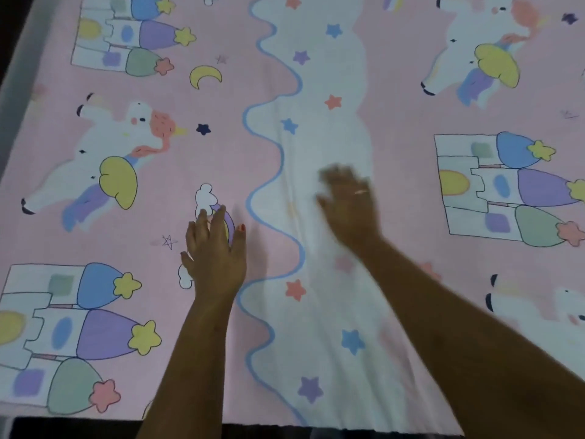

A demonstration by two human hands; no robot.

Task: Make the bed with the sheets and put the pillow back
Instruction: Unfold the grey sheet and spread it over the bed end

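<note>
From the bottom edge up, the pink unicorn-and-castle print bedsheet (pixel 240 42) fills the frame, left hand (pixel 215 251) flat and open at lower centre, blurry right hand (pixel 348 201) splayed mid-frame, neither gripping anything: looks like the smoothing step, then probably fetching the pillow, which isn't in view.

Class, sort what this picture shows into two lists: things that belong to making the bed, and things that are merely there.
Belongs to the job:
printed sheet, spread over the bed
left hand, flat on its pink part
right hand, blurred, on its white band
(no pillow in view)

Merely there:
ring on the right hand
grey strip at the left edge
dark strip below the sheet
</note>
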